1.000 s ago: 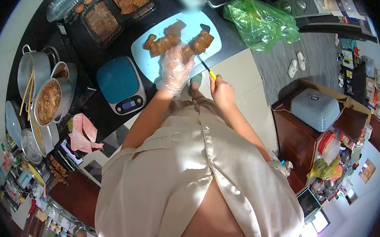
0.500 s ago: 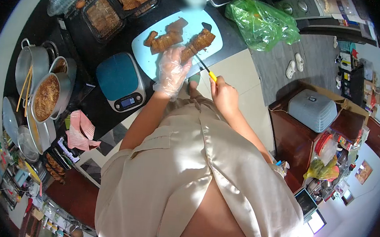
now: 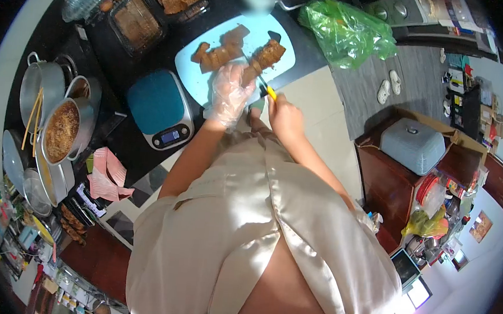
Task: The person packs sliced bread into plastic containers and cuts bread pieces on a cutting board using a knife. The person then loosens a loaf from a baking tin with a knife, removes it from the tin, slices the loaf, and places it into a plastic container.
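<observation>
On the light blue cutting board [image 3: 194, 78] lie a brown, layered block of food [image 3: 266, 56], partly sliced, and several brown cut pieces [image 3: 219, 54] left of it. My left hand [image 3: 229, 92], in a clear plastic glove, grips the near end of the block, its fingertips closed against it. My right hand [image 3: 286, 118], ungloved, is wrapped around the yellow handle of a knife [image 3: 271, 93]. The blade reaches up and left across the block, and part of it is hidden by the food.
A kitchen scale [image 3: 159, 107] stands left of the board. Behind it are plastic trays of brown pieces [image 3: 135, 23]. A green plastic bag [image 3: 347, 35] sits at the right. Pots [image 3: 69, 130] line the far left, near a pink cloth [image 3: 108, 173].
My right hand and the knife have moved up and left, and the blade now crosses the block farther toward the cut pieces. My left hand stays nearly in place.
</observation>
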A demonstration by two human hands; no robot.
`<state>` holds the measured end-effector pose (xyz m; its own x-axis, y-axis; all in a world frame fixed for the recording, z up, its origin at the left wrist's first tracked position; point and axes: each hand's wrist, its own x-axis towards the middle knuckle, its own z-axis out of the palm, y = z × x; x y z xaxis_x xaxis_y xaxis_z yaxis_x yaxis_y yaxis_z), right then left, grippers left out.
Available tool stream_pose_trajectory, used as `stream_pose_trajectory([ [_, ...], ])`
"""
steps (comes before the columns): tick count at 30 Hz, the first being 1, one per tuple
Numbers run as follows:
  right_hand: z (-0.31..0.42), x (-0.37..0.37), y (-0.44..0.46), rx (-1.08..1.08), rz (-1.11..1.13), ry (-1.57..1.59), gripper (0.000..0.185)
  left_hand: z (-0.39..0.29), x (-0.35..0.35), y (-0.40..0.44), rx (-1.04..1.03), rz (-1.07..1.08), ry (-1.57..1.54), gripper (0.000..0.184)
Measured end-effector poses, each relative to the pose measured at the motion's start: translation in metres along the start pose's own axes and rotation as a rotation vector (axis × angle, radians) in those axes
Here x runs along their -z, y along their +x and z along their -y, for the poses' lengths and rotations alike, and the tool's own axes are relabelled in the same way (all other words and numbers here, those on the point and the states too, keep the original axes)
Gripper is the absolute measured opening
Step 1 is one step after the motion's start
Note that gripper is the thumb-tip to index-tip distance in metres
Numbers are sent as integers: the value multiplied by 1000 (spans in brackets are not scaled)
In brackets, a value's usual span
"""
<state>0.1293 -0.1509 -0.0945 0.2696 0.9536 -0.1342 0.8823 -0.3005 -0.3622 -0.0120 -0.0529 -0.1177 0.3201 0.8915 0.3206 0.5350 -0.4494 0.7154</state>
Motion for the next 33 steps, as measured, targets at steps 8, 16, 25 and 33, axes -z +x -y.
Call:
stream_pose_trajectory([
  [8,-3,-13,0,-29,16,-5,28,-1,1,3,13,-8,-5,40],
  [16,-13,-23,0,-39,37,26,32,-3,2,0,78,-21,-18,42],
  [25,-12,13,-15,44,0,126,28,-1,22,-19,128,-36,-9,48],
  [33,3,14,-20,13,54,-6,30,0,22,-14,124,-18,-24,36],
])
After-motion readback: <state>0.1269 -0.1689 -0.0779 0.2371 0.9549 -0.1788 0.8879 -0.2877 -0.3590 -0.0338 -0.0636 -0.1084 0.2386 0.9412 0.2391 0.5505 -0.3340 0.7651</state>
